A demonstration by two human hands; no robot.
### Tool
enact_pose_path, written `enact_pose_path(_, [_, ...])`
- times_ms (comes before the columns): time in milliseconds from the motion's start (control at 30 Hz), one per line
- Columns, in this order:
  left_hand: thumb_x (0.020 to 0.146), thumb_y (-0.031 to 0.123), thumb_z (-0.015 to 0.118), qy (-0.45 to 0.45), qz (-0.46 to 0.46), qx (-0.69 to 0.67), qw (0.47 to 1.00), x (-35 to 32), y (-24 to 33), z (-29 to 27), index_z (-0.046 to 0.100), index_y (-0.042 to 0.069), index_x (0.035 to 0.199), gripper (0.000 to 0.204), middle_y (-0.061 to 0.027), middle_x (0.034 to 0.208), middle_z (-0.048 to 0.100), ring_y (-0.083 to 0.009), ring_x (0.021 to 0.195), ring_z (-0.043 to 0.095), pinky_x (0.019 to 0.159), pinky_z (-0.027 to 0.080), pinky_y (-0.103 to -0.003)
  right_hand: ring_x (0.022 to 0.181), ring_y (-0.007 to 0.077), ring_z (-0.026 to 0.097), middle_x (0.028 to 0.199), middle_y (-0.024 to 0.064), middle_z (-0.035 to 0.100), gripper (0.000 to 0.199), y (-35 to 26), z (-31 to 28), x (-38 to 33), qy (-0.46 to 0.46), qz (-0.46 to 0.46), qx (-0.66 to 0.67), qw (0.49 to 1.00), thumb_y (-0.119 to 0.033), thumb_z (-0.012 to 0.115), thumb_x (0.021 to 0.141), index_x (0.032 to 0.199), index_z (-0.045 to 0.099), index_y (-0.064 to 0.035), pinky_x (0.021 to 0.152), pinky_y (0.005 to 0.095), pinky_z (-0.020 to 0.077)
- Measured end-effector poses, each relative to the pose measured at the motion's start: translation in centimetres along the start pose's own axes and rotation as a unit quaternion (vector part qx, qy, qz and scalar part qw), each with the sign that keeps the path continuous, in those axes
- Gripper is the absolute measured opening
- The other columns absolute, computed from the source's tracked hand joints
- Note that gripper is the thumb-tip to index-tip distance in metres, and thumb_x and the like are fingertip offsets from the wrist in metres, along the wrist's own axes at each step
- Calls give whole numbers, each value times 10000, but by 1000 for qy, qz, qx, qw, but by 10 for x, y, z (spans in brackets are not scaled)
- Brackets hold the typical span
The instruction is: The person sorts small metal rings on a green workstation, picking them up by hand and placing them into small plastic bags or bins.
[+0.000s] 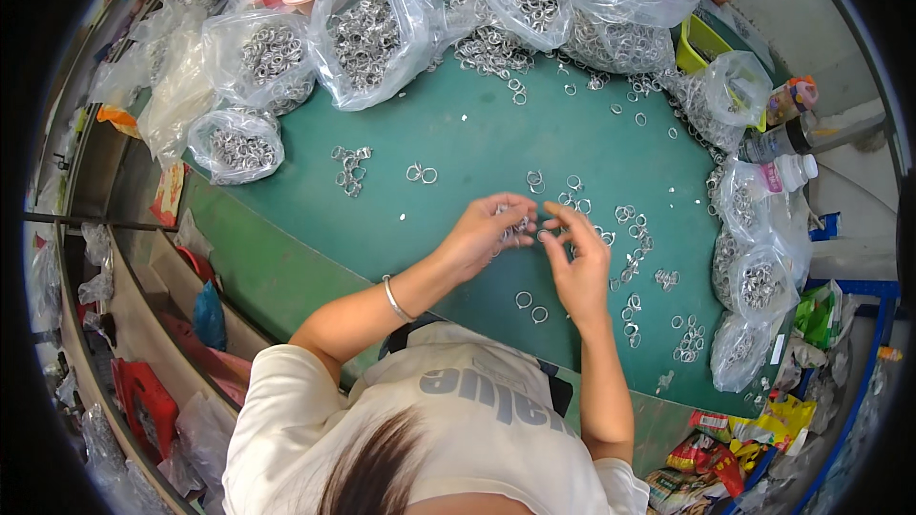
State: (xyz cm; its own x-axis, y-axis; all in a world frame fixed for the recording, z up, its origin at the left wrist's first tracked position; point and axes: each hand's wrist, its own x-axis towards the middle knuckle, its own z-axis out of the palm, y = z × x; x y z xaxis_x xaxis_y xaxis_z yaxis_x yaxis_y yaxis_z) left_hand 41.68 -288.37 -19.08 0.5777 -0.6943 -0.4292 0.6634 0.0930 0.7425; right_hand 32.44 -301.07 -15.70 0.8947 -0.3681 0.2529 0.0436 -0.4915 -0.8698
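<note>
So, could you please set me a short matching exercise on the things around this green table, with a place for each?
Things:
1. left hand
2. yellow bin
3. bracelet
4. two loose rings

Places:
a. on the left wrist
b. on the table just below the hands
c. far right, among the clear bags
d. mid-table, fingers on a cluster of small metal rings

Pairs: 1-d, 2-c, 3-a, 4-b
</note>
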Motion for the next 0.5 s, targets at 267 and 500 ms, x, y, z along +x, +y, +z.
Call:
enact_pose_path(267, [865, -3, 478, -85, 181, 395, 897, 7, 36, -21, 512, 17, 1198, 336, -102, 1171, 556, -215, 1049, 552, 865, 458, -336, 974, 279, 513, 1058, 97, 569, 347, 9, -31, -29, -16, -16, -293, 956, -1, 657, 731, 1072, 601, -33, 852, 381, 395])
enact_pose_path(500, [782, -24, 584, 28, 353, 636, 686, -6, 30, -21, 532, 31, 1149, 374, -153, 1047, 566, -315, 894, 571, 783, 468, -376, 1037, 285, 474, 1099, 95, 528, 364, 17, -12, -24, -6, -8, -315, 949, -47, 655, 748, 1103, 577, -43, 862, 400, 360])
